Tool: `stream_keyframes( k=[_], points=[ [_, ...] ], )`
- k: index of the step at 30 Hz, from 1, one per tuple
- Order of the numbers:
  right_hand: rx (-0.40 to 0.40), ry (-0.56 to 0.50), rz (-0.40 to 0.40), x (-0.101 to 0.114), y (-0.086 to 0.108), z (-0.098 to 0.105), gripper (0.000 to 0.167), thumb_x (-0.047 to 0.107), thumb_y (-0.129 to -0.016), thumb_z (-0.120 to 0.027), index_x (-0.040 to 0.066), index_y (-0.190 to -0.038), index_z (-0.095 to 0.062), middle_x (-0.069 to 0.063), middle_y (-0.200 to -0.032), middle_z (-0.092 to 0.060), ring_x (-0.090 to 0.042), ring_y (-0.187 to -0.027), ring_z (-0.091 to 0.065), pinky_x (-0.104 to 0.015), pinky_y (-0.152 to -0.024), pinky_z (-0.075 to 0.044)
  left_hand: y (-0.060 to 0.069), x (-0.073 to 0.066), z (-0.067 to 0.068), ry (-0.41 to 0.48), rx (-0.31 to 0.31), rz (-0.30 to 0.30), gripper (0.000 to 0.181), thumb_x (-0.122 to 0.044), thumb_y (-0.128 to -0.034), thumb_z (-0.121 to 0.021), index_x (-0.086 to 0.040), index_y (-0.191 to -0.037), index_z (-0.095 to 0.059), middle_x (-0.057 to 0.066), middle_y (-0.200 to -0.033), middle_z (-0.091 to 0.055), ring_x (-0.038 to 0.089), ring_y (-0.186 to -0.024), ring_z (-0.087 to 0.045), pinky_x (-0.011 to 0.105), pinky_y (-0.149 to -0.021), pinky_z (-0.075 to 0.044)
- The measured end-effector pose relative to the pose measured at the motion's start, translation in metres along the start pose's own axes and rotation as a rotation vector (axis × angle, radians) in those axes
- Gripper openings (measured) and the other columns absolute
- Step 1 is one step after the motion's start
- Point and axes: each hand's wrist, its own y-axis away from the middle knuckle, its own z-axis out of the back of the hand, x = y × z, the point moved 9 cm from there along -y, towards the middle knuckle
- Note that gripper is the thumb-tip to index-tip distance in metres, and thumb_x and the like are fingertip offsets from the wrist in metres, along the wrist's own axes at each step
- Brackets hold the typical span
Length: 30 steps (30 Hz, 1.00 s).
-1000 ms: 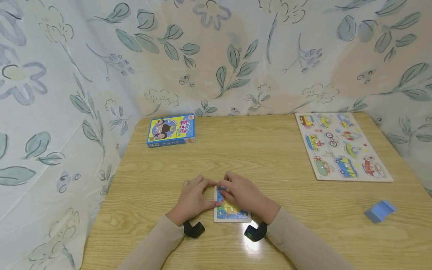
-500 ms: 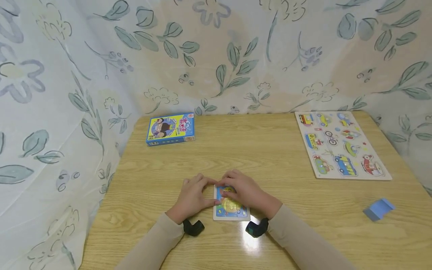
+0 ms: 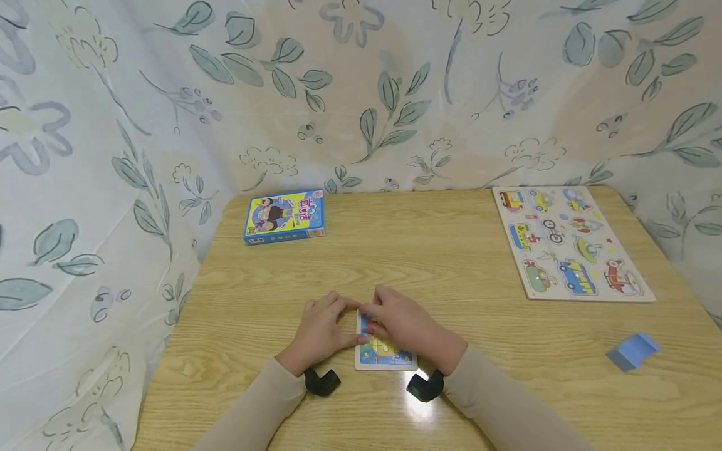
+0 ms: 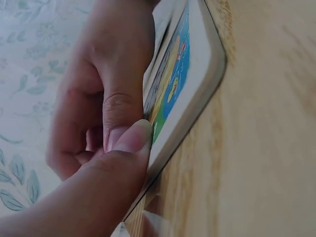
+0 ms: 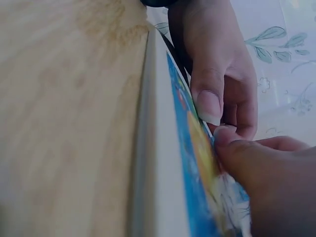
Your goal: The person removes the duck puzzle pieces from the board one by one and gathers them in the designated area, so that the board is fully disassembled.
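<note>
A small picture puzzle in a pale frame lies flat on the table, blue around a yellow figure. My left hand grips its left side, thumb on the left edge and forefinger at the upper left corner. Bent over the puzzle's upper part is my right hand, fingertips meeting the left forefinger at that corner, thumb on the picture. In the left wrist view the left thumb touches the right thumb beside the frame. Whether a loose piece is between the right fingertips is hidden.
A blue and yellow box lies at the back left. At the back right is a large vehicle puzzle board, with a small blue block nearer on the right. A floral cloth hangs behind the wooden table.
My right hand shifted over the upper part, its fingers flatter half a second ago and more bent now. The left hand has kept its hold on the left side.
</note>
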Motion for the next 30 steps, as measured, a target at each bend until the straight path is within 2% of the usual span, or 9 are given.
stream_keyframes(
  k=[6,9,12,15,18,23,27,30],
  points=[
    [-0.005,-0.056,-0.059,-0.008,0.0,-0.002,0.033,0.035,-0.096,-0.078,0.022,-0.125,-0.07,0.002,-0.116,-0.053,-0.015,-0.1,-0.047,-0.028,-0.071,-0.049,0.0,0.001,-0.002,-0.007,0.001,-0.005,0.064,-0.052,-0.0787,-0.091,-0.017,-0.129,-0.071,-0.01,-0.093,-0.051,0.009,-0.08,-0.041,0.038,-0.08,-0.028],
    [-0.011,-0.126,-0.075,-0.011,0.0,0.0,0.023,0.034,-0.093,-0.081,0.025,-0.112,-0.071,0.006,-0.121,-0.061,-0.015,-0.105,-0.049,-0.031,-0.074,-0.052,0.0,0.001,-0.002,0.003,0.001,0.001,0.064,-0.051,-0.0786,-0.091,-0.018,-0.13,-0.072,-0.01,-0.094,-0.052,0.008,-0.08,-0.042,0.039,-0.081,-0.028],
    [-0.014,-0.187,-0.085,-0.013,0.001,0.002,0.017,0.033,-0.091,-0.082,0.026,-0.104,-0.073,0.01,-0.118,-0.067,-0.014,-0.104,-0.05,-0.034,-0.077,-0.052,0.0,0.001,-0.001,0.012,0.003,0.004,0.063,-0.05,-0.0792,-0.091,-0.019,-0.131,-0.072,-0.011,-0.095,-0.053,0.008,-0.08,-0.041,0.039,-0.08,-0.028],
    [-0.006,-0.158,-0.063,-0.013,0.002,0.003,0.016,0.033,-0.093,-0.08,0.026,-0.106,-0.075,0.008,-0.118,-0.065,-0.015,-0.105,-0.051,-0.034,-0.079,-0.053,0.0,0.0,-0.001,0.008,0.004,0.0,0.063,-0.051,-0.0796,-0.09,-0.02,-0.131,-0.072,-0.011,-0.094,-0.052,0.008,-0.08,-0.041,0.039,-0.079,-0.027],
    [0.01,-0.076,-0.026,-0.01,0.001,0.003,0.02,0.034,-0.097,-0.076,0.024,-0.114,-0.076,0.002,-0.118,-0.059,-0.017,-0.104,-0.05,-0.032,-0.078,-0.052,-0.002,-0.001,-0.001,0.0,0.001,-0.006,0.063,-0.052,-0.08,-0.089,-0.019,-0.131,-0.072,-0.011,-0.094,-0.051,0.008,-0.08,-0.041,0.039,-0.079,-0.027],
    [0.039,0.024,-0.012,-0.006,0.001,-0.002,0.027,0.037,-0.102,-0.071,0.024,-0.125,-0.073,0.001,-0.112,-0.052,-0.016,-0.095,-0.046,-0.028,-0.075,-0.048,-0.002,0.001,-0.002,0.0,0.009,0.004,0.065,-0.054,-0.08,-0.089,-0.019,-0.132,-0.071,-0.012,-0.094,-0.051,0.008,-0.081,-0.042,0.039,-0.08,-0.027],
    [0.034,0.035,-0.022,-0.005,0.001,-0.005,0.031,0.038,-0.101,-0.072,0.023,-0.128,-0.072,0.001,-0.108,-0.049,-0.015,-0.093,-0.044,-0.028,-0.073,-0.046,-0.002,0.002,-0.003,-0.001,0.02,0.016,0.064,-0.053,-0.0798,-0.089,-0.02,-0.132,-0.071,-0.012,-0.092,-0.05,0.009,-0.08,-0.041,0.038,-0.08,-0.027],
    [0.028,0.025,-0.042,-0.007,0.001,-0.005,0.034,0.039,-0.099,-0.075,0.023,-0.129,-0.071,0.002,-0.113,-0.049,-0.015,-0.098,-0.044,-0.027,-0.073,-0.047,-0.002,0.002,-0.002,-0.003,0.016,0.014,0.064,-0.052,-0.0796,-0.09,-0.019,-0.131,-0.071,-0.011,-0.091,-0.049,0.01,-0.08,-0.041,0.038,-0.079,-0.027]
  ],
)
